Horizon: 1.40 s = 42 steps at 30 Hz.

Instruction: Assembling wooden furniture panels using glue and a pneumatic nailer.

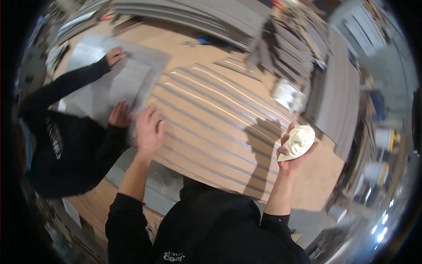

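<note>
A tan table (323, 185) bears narrow grey strips (228, 115) in rows, a grey sheet (137, 75) and stacked grey boards (206, 22).

A long stack of grey boards (198, 22) runs along the far side, with a small blue item (202, 42) lying just in front of it. To its right sits a pile of shorter grey boards (288, 55), and beyond that a tall stack of grey panels (338, 83). A white cabinet (358, 28) stands at the upper right. Further down that side are an upper bucket (384, 139) and a lower bucket (376, 172), both white. At the left, a co-worker (79, 154) in dark clothes leans over a shiny grey sheet (136, 75).
</note>
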### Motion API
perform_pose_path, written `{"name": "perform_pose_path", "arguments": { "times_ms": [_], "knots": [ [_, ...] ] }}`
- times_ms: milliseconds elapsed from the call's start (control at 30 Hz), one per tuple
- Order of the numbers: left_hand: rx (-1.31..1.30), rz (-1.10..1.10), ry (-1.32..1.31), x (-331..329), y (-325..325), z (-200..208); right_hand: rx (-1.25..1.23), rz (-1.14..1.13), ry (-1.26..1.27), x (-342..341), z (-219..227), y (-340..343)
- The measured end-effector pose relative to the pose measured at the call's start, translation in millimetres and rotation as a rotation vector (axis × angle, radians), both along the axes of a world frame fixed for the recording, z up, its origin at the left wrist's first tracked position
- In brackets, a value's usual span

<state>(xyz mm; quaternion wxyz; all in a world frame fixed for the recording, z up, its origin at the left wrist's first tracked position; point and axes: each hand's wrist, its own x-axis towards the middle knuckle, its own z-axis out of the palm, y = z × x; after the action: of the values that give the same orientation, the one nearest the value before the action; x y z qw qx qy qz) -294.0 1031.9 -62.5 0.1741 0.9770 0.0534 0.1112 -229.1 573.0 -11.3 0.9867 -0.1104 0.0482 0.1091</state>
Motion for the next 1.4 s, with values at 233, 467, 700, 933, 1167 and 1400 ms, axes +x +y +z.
{"name": "perform_pose_path", "arguments": {
  "times_ms": [233,467,700,933,1167,1400],
  "knots": [
    [-0.040,0.053,0.010,-3.0,6.3,13.0,-0.964,0.034,0.153,73.9,-39.2,173.3],
    [-0.118,0.070,0.040,-7.6,12.3,13.6,-1.402,0.149,-0.296,97.0,-21.8,316.5],
    [-0.158,0.080,0.013,-6.6,12.2,15.5,-1.392,0.144,-0.370,101.1,-25.1,338.3],
    [-0.168,0.071,0.024,-7.1,11.0,14.8,-1.399,0.061,-0.271,86.4,-17.0,296.9],
    [-0.117,0.052,0.009,-6.0,9.0,11.4,-1.521,0.015,-0.191,62.3,-19.0,226.2],
    [-0.018,0.048,-0.013,-5.5,6.1,4.8,-1.619,-0.104,-0.065,33.0,-24.6,149.0]
  ]
}}
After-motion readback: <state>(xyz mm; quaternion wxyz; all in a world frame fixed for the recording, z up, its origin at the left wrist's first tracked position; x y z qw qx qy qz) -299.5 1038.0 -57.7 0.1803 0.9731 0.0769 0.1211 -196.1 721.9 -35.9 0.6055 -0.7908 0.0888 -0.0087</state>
